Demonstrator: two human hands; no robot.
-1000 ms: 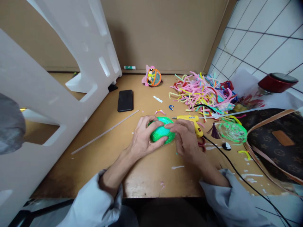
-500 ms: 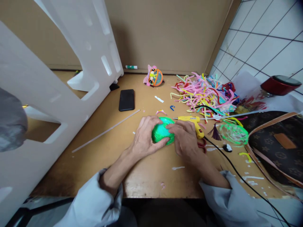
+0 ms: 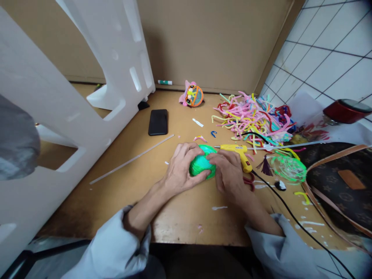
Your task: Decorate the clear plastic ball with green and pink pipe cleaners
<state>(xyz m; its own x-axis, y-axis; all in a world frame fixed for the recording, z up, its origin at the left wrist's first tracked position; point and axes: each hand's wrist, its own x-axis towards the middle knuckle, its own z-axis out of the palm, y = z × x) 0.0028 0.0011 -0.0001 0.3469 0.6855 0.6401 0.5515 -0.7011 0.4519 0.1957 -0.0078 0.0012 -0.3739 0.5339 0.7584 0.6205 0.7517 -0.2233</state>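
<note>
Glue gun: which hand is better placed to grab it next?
Probably the right hand: it lies right beside the yellow glue gun, while the left hand is farther off, curled around the rounded green piece.

Indoor light, moderate, soft and slightly cool; exact source cannot be told. Pale sheen along the near edge of the table (image 3: 186, 228); space beneath it nearly black. Broad, soft-edged shadow on the brown board (image 3: 215, 46), right beside the white panel (image 3: 116, 58). Wall tiles (image 3: 343, 35) bright, bluish; upper right corner darkens. Green dome (image 3: 200, 166) strongly saturated, paler toward turquoise on top. Phone (image 3: 158, 122) reads as flat black. Left hand (image 3: 181, 166) and right hand (image 3: 231, 174) a little soft, fine detail smeared. Wide-angle stretch at both sides: panel leans, bottle lid (image 3: 347, 111) pulled wide.
</note>
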